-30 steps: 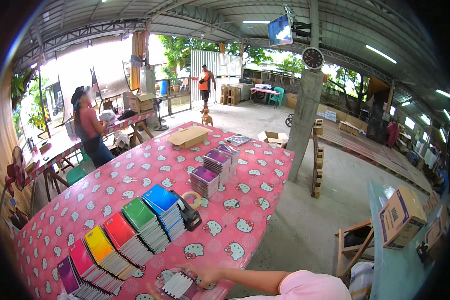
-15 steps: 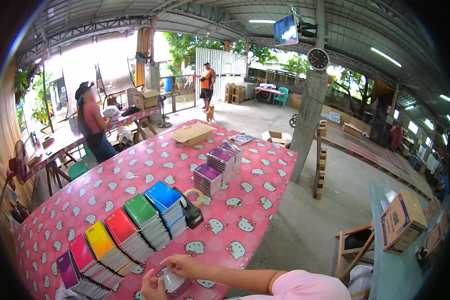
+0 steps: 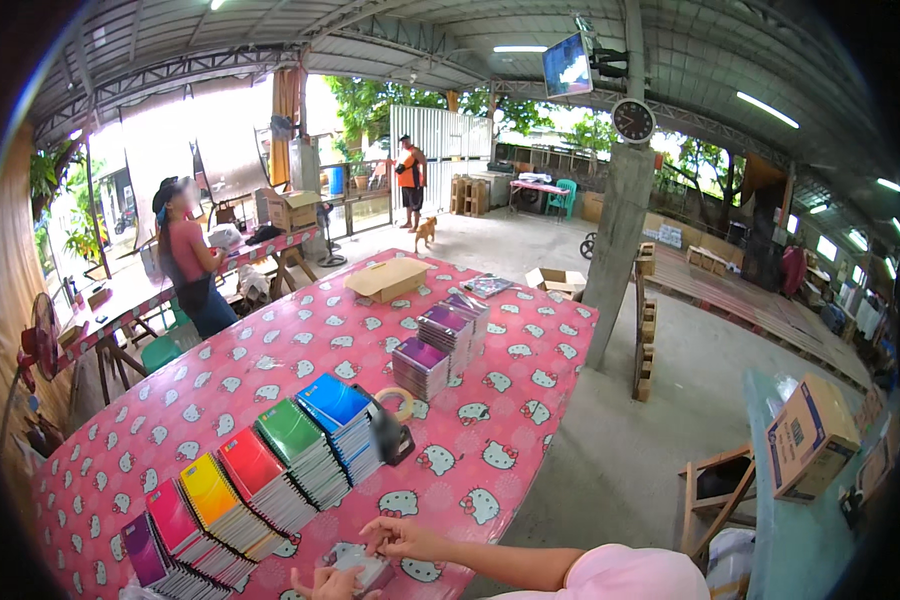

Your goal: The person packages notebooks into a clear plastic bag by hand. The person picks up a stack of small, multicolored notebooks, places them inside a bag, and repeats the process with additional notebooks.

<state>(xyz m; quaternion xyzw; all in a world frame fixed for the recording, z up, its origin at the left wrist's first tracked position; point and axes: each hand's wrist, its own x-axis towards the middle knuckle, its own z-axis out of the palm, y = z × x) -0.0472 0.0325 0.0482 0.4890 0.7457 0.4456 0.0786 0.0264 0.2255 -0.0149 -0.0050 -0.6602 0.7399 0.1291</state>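
At the lower edge, a small block-shaped pack (image 3: 378,573) with a pale, shiny top lies on the pink patterned tablecloth, between my hands. My left hand (image 3: 328,583) rests against its near left side, fingers stretched out and thumb apart. From the right, my right hand (image 3: 406,540) reaches over the pack's far edge, its fingers bent and drawn together; whatever they pinch is too small to make out. Just left of my hands runs a row of spiral notebook stacks: purple (image 3: 146,552), pink (image 3: 177,518), yellow (image 3: 210,490), red (image 3: 253,465), green (image 3: 292,432) and blue (image 3: 334,402).
A black tape dispenser (image 3: 394,440) and a tape roll (image 3: 396,403) lie beside the blue stack. Beyond stand purple notebook stacks (image 3: 422,368) and a flat cardboard box (image 3: 387,280). A concrete post (image 3: 615,250) rises past the table. Two people (image 3: 192,250) (image 3: 410,175) and a dog (image 3: 426,232) are farther off.
My left hand has moved from an upright pinch to lying on the pack. My right hand has shifted slightly right and down. The dog has turned and moved, and the view has shifted a little.
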